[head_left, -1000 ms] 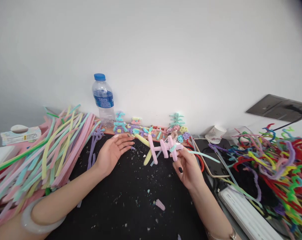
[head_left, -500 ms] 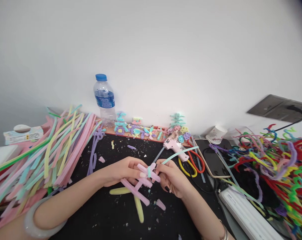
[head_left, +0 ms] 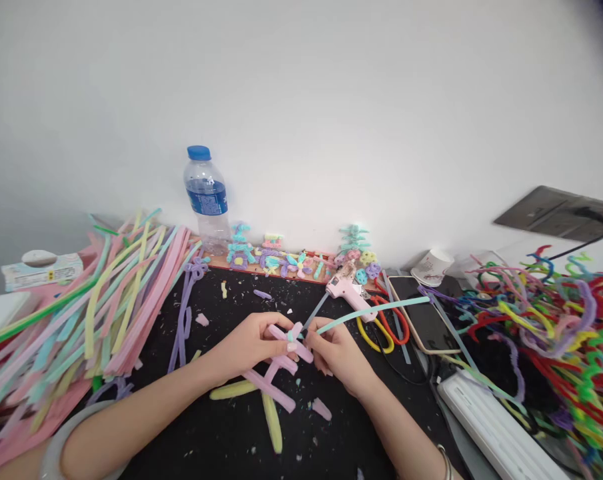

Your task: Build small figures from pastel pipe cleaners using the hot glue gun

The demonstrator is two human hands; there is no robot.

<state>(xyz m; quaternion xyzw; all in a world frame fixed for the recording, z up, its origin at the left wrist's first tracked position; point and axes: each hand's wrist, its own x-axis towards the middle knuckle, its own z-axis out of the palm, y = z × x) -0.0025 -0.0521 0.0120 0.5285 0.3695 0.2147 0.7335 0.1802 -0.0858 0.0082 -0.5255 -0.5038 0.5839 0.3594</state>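
Note:
Over the black mat, my left hand (head_left: 261,343) is closed on a pink pipe-cleaner figure (head_left: 271,390), built of crossed fuzzy lengths. Mint-green pipe cleaner (head_left: 371,310) wraps the figure's upper crossing; its long free end sticks out to the right. My right hand (head_left: 336,350) pinches that mint pipe cleaner close to the crossing. Two yellow fuzzy lengths (head_left: 272,423) show below and left of the pink pieces; whether they are joined to the figure I cannot tell. A short pink offcut (head_left: 322,409) lies on the mat below my right hand.
Pastel pipe cleaners (head_left: 126,300) are heaped left, bright curly ones (head_left: 571,340) right. Behind my hands are a glue gun (head_left: 348,293), scissors (head_left: 394,320), a phone (head_left: 424,313) and small finished shapes (head_left: 281,263). A bottle (head_left: 206,200), paper cup (head_left: 432,267) and power strip (head_left: 496,427) stand around.
The mint pipe cleaner's free end now reaches farther right. My right hand's fingers have curled in closer to the crossing, and the pink figure has shifted slightly left.

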